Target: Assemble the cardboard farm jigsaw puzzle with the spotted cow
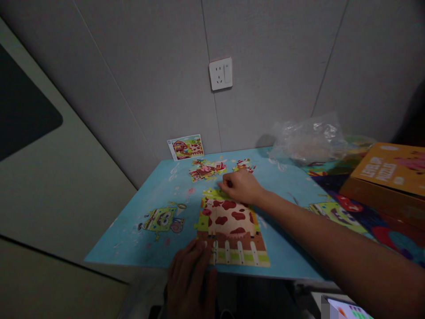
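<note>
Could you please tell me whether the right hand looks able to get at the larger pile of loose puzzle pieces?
Probably yes: the right hand is near the larger pile of loose puzzle pieces, and nothing visible stands between them. Whether the hand holds something, I cannot tell.

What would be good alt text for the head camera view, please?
A person's left hand rests at the near-left corner of a partly assembled cow puzzle on a blue table, while the right hand is at its far edge. Beyond are loose pieces and a picture card by the wall; an orange box sits right.
</note>
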The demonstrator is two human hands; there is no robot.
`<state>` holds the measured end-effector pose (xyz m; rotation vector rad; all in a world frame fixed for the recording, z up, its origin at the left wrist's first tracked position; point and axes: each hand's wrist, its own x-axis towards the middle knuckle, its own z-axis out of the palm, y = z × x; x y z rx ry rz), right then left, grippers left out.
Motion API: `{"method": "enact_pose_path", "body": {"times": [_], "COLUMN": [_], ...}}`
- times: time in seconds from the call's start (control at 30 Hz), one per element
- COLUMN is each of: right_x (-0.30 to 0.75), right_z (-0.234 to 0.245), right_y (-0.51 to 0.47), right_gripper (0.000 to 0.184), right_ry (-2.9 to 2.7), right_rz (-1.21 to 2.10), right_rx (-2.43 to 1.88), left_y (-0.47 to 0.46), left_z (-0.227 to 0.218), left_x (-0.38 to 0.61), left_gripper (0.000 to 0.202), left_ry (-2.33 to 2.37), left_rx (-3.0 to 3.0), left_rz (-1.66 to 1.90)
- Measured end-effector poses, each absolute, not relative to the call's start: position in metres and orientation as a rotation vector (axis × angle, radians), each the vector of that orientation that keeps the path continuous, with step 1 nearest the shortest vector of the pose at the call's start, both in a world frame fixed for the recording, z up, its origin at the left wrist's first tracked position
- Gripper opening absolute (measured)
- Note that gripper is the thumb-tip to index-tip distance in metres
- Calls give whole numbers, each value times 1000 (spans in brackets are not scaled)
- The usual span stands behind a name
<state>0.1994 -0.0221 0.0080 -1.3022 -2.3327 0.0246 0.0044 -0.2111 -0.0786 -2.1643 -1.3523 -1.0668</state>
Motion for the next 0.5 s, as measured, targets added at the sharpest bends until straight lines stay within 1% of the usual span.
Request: {"method": "enact_pose_path", "body": {"times": [0.3, 0.5], "right_x": [199, 199], "right_z": [7, 6], "right_y": [-21, -21], "right_gripper": [26, 28], "right_ry": [-2354, -2367], "right_rz": [124, 135], "right_rx": [-1252, -1265], "left_y": [-214, -216], "left_z": [-82, -80], "left_x": [13, 19], "left_gripper": [48, 45], "left_ry": [-1373, -1484], "left_rx": [-2209, -2125], "left_rz": [-1114, -1154]}}
